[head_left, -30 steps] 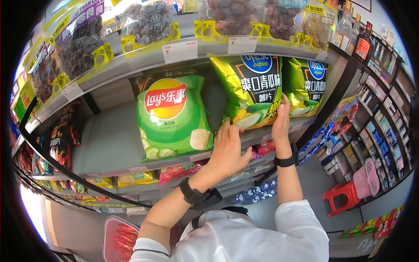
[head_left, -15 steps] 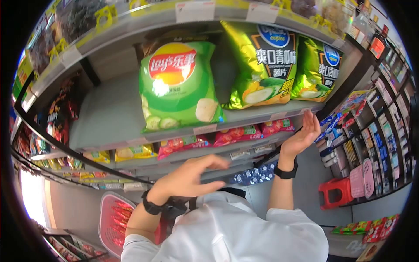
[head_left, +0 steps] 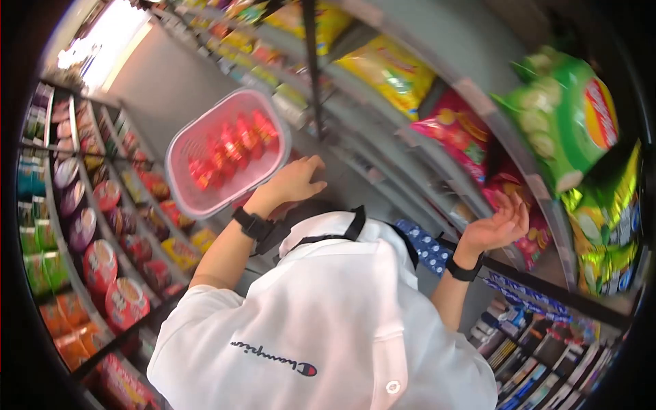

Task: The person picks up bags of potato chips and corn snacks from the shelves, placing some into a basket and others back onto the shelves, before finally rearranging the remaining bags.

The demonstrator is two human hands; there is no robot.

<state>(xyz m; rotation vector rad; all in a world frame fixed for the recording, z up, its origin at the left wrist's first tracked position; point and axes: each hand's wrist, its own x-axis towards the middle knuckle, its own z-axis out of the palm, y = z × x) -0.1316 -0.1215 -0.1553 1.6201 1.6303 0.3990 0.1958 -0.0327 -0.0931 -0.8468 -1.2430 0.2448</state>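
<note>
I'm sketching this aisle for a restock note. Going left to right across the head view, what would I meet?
Round tubs on the shelves → pink basket → left hand → right hand → green chip bag.

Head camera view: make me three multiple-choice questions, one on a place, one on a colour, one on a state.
1. Where is the left hand?
A. close beside the pink basket
B. on the green chip bag
C. flat on the floor

2. What colour are the packets in the basket?
A. blue
B. red
C. white

3. How is the right hand?
A. gripping a bottle
B. clenched in a fist
C. open, palm up, empty

Answers: 1 A, it sits by the basket's edge; 2 B, they show red inside it; 3 C, its fingers are spread with nothing in them.
</note>
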